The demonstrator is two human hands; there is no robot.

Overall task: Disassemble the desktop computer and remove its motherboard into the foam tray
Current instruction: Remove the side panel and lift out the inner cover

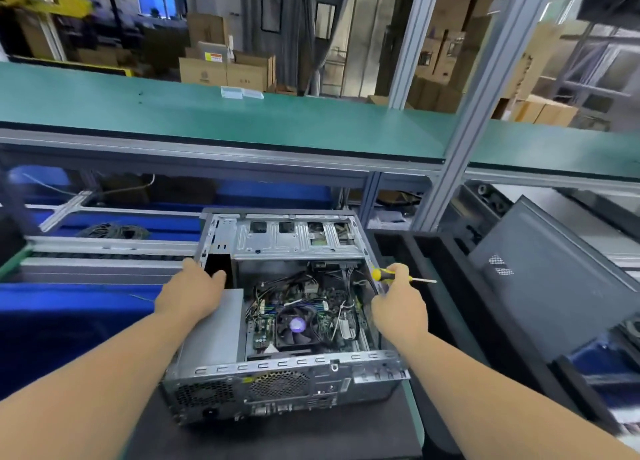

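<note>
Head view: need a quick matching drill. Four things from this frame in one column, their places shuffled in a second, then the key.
Things
1. screwdriver
2. CPU fan
3. left hand
4. side panel

Places
A. middle of the motherboard, inside the open case
B. leaning at the right, beyond the black foam tray
C. resting on the grey power supply box
D. held in the right hand at the case's right wall

Pairs: 1-D, 2-A, 3-C, 4-B
</note>
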